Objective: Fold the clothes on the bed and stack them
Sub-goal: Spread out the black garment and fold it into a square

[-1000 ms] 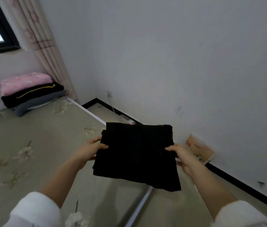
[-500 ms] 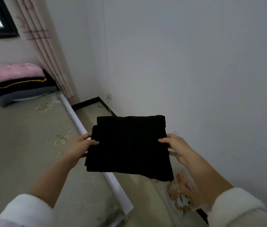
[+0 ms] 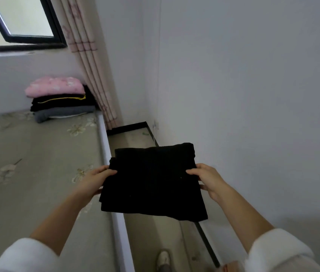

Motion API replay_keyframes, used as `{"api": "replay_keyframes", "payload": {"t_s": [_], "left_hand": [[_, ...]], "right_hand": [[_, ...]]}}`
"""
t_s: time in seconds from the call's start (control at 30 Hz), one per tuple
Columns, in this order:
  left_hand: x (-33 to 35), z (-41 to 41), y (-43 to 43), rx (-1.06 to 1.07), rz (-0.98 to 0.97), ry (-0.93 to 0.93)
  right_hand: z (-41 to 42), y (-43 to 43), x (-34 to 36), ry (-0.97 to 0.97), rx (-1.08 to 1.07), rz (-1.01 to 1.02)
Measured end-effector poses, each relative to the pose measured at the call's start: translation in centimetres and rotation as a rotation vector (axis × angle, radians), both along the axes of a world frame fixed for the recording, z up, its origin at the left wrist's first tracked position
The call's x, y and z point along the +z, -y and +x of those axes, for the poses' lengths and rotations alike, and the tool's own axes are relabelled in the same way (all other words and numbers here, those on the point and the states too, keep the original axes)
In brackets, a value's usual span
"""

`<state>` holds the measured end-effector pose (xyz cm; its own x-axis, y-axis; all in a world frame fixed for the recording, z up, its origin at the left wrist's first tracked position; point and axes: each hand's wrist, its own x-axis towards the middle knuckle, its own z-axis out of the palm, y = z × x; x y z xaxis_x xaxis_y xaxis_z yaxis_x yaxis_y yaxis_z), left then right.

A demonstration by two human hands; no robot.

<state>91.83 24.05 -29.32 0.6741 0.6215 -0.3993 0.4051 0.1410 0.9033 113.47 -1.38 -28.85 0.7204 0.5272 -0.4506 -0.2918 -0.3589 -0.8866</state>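
A folded black garment (image 3: 153, 181) hangs level in the air over the gap between the bed and the wall. My left hand (image 3: 94, 180) pinches its left edge, thumb on top. My right hand (image 3: 206, 178) grips its right edge the same way. At the far end of the bed (image 3: 27, 173) sits a stack of folded clothes (image 3: 61, 101): a pink padded piece on top, a black one with a yellow line under it, a grey one at the bottom.
The bed's white side rail (image 3: 106, 154) runs from the stack toward me. A narrow strip of floor (image 3: 135, 138) lies between rail and white wall. A curtain (image 3: 90, 61) hangs beside the stack, under a dark-framed window (image 3: 23, 22). My shoe (image 3: 163, 260) shows below.
My view has swung left and the stack now lies straight ahead and closer. Both hands still hold the black garment the same way. The cardboard piece by the wall has left the frame.
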Motion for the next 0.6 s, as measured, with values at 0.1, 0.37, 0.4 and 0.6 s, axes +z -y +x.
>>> {"api": "replay_keyframes", "payload": {"t_s": [0.1, 0.37, 0.4, 0.6], "left_hand": [[-0.6, 3.6, -3.1, 0.043, -0.014, 0.022], [0.9, 12.5, -13.3, 0.137, -0.030, 0.062], [1.3, 13.3, -14.6, 0.156, -0.026, 0.060], [2.3, 17.3, -23.3, 0.285, 0.008, 0.035]], "right_hand": [[4.8, -4.0, 0.3, 0.034, 0.031, -0.017], [16.6, -18.6, 1.3, 0.058, 0.121, -0.039], [17.7, -20.5, 1.3, 0.045, 0.127, -0.033], [23.2, -32.5, 0.6, 0.002, 0.213, -0.004]]}}
